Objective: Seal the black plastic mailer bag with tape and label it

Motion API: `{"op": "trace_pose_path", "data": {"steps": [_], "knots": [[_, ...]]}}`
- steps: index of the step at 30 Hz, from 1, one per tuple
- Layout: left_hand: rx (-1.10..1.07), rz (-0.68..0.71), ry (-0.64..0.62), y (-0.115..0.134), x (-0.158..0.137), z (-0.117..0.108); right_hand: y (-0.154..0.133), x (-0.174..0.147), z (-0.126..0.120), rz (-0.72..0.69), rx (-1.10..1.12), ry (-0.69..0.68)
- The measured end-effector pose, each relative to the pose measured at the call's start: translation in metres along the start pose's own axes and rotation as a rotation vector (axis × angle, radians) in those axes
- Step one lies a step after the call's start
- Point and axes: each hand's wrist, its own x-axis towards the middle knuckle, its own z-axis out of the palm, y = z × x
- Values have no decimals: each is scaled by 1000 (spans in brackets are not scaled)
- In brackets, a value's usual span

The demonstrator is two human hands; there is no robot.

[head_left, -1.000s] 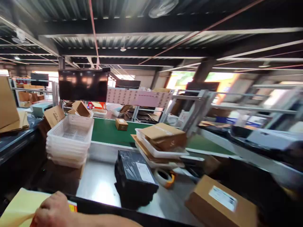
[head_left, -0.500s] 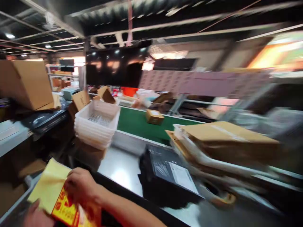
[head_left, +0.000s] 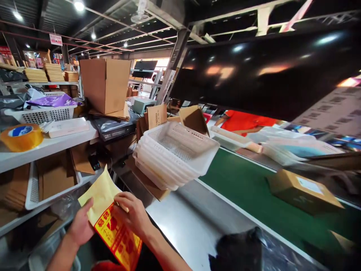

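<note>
A pale yellow sheet with red-and-yellow printed fragile warning labels [head_left: 113, 229] slants across the lower left of the head view. My left hand [head_left: 81, 226] grips its left edge, thumb on the plain upper part. On the opposite edge, my right hand [head_left: 132, 216] has its fingers closed on the sheet near the top of the printed part. The sheet's lower end runs down toward my body, where a bit of red shows. A stack of white plastic baskets [head_left: 180, 146] stands beyond my hands on a metal table [head_left: 180, 218].
A green conveyor belt [head_left: 234, 184] carries a cardboard box [head_left: 307, 192]. Black-wrapped goods [head_left: 239, 252] lie at the near right. On the left shelf are a tape roll [head_left: 22, 137] and a large carton [head_left: 105, 84]. Behind the belt, a person in red [head_left: 248, 120] is partly hidden by a dark screen.
My view has swung left, so the baskets and belt now sit further right. Both hands still hold the label sheet, which now shows more fully, and the left hand has come into clear view.
</note>
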Motion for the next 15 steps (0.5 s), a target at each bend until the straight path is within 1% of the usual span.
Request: {"op": "trace_pose_path", "data": {"steps": [3,10,13,15], "knots": [[-16,-19,27,1,-1,4,1,0,6,-38,-83,33],[-54,-9,105,2,0,6,2,0,18,-188,-306,118],[-56,-21,104,3,0,7,2,0,20,-186,-319,139],[-62,-27,89,3,2,7,2,1,19,-155,-284,135]]}}
